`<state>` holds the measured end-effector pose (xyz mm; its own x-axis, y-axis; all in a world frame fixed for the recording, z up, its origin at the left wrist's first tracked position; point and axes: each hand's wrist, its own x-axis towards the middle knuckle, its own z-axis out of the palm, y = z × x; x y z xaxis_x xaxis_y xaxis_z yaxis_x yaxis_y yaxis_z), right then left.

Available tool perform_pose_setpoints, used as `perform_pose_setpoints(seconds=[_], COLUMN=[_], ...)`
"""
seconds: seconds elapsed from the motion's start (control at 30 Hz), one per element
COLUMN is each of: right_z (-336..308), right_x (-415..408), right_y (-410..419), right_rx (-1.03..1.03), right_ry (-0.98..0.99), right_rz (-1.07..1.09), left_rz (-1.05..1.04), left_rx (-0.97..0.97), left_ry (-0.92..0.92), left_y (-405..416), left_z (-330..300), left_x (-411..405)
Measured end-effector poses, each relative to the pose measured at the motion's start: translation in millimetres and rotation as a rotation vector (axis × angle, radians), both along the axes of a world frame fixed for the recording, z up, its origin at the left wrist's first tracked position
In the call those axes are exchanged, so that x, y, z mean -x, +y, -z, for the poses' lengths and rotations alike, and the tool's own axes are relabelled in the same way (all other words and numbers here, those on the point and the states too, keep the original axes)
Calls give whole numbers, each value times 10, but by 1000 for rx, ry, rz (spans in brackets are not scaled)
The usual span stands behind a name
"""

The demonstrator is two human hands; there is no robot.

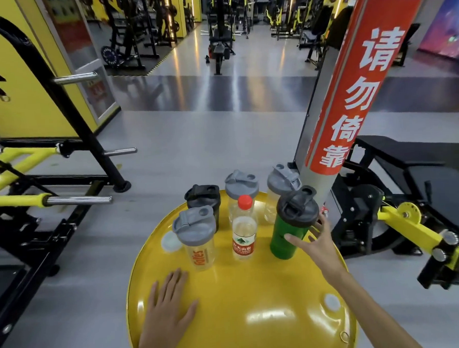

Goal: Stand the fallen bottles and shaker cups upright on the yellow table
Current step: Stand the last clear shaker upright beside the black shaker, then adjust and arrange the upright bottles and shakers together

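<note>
On the round yellow table [254, 286] all the containers I can see stand upright. A green shaker cup [285, 239] with a black lid is at the right. Beside it are a red-capped water bottle [244, 239] and a clear shaker [200, 246] with orange lettering and a grey lid. Behind them are a black shaker [204, 200] and two clear grey-lidded shakers [241, 190] [280, 183]. My right hand [317, 245] is spread beside the green shaker, thumb tip against its side, fingers apart behind it. My left hand [167, 305] lies flat on the table.
A grey pillar with a red banner [348, 89] rises just behind the table's right edge. A black and yellow gym machine [409, 218] is to the right. A rack with steel bars [79, 200] is to the left. Grey floor lies beyond the table.
</note>
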<state>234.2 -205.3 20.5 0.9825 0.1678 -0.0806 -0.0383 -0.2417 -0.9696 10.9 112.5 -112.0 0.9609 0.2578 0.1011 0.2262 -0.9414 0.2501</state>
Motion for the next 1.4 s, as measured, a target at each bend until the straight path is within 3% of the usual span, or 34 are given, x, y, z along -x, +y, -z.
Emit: perform_pose_setpoints(seconds=[0.3,0.7,1.4], right_z=[229,247,227], right_x=[-100,61,124], right_y=[116,209,260], right_rx=[41,153,329], right_ry=[-125,-221,-275], right_rz=[21,359,360], left_rz=[-13,-29,-14], left_rx=[2,1,17], left_ry=[45,54,39], left_y=[-20,-35,-19], left_z=[-52,-64,-28], left_x=[2,-1,-28])
